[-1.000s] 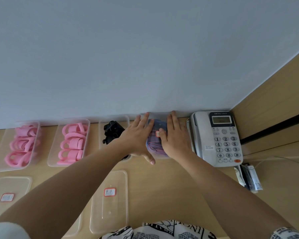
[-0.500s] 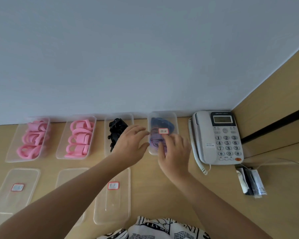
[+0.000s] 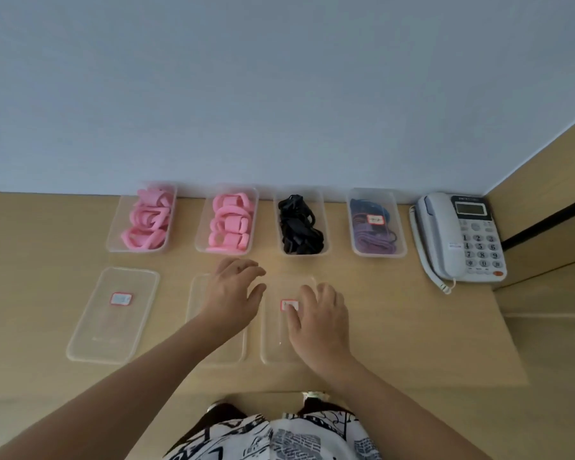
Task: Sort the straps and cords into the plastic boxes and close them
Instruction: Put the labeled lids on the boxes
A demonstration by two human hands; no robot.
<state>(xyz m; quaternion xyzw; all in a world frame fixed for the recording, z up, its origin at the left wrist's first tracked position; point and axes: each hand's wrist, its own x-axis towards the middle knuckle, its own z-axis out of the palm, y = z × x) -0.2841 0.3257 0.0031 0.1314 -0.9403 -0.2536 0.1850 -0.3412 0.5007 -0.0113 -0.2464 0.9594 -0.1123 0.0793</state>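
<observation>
Fourth box shut, we're onto the next lid.

A sec ago both our hands pressed on the far-right clear plastic box of purple and blue cords; now its labelled lid's on and the hands have come back near. Left hand hovers w/ fingers loosely spread, holding nothing, over the middle clear lid. Right hand rests flat, fingers apart, on the clear lid with a red-edged label, no grip yet. That lid prob. goes on the open clear box of black straps just beyond. Two clear boxes of pink foam straps at far left are uncovered too; a third lid lies near-left.
</observation>
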